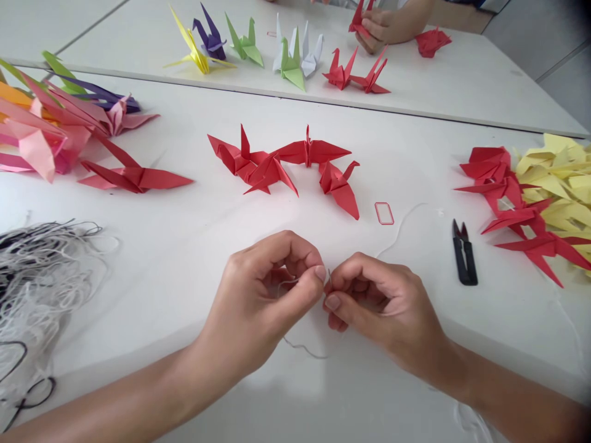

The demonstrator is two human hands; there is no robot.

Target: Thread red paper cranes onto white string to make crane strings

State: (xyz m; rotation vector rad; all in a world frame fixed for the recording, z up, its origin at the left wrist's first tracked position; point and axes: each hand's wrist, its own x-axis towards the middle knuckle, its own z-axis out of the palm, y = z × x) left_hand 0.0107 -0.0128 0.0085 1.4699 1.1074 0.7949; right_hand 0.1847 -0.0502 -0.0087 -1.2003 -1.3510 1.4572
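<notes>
My left hand [263, 301] is closed in a pinch on a thin white thread [305, 349], whose loose part hangs below the fingers. Thumb and forefinger of my right hand [388, 307] pinch a needle [329, 277], its thin tip pointing up beside my left fingertips. Whether the thread passes through the needle's eye, I cannot tell. Another stretch of white thread [404, 223] runs across the table behind my right hand. Beyond both hands, several red paper cranes [339, 184] sit close together. Black thread snips [464, 255] lie to the right.
Tangled black and white threads [50, 295] lie at left, below a heap of pink and other folded cranes [55, 135]. Red cranes [517, 203] and yellow folded papers [563, 178] are at right. Across the table, another person's hand [392, 27] holds a red crane [359, 21].
</notes>
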